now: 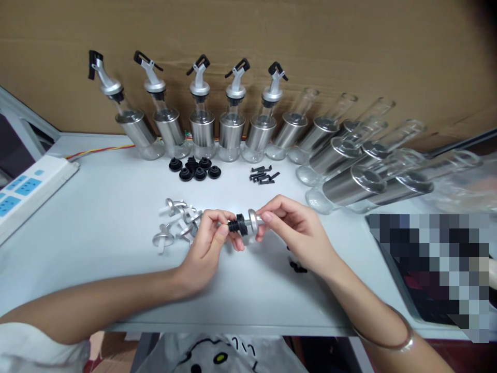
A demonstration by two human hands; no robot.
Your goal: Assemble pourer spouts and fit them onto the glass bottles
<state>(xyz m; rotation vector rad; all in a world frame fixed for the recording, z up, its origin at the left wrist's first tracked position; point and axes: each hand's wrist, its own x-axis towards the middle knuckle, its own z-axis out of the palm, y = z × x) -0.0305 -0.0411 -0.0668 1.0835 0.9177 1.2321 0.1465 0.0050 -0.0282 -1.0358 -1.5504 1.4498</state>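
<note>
Over the middle of the table, my left hand pinches a black ribbed rubber stopper lying sideways. My right hand grips a silver pourer spout by its narrow end, its disc facing the stopper. The spout's stem meets the stopper; how deep it goes in I cannot tell. Left of my left hand lie several silver pourer spouts. Beyond my hands sit a group of black stoppers and a small pile of black levers. Small black parts lie below my right hand.
Several glass bottles with steel sleeves and fitted pourers line the back. Open-necked bottles crowd the right. A power strip lies at the left, and a dark, partly pixelated flat object at the right. Cardboard stands behind.
</note>
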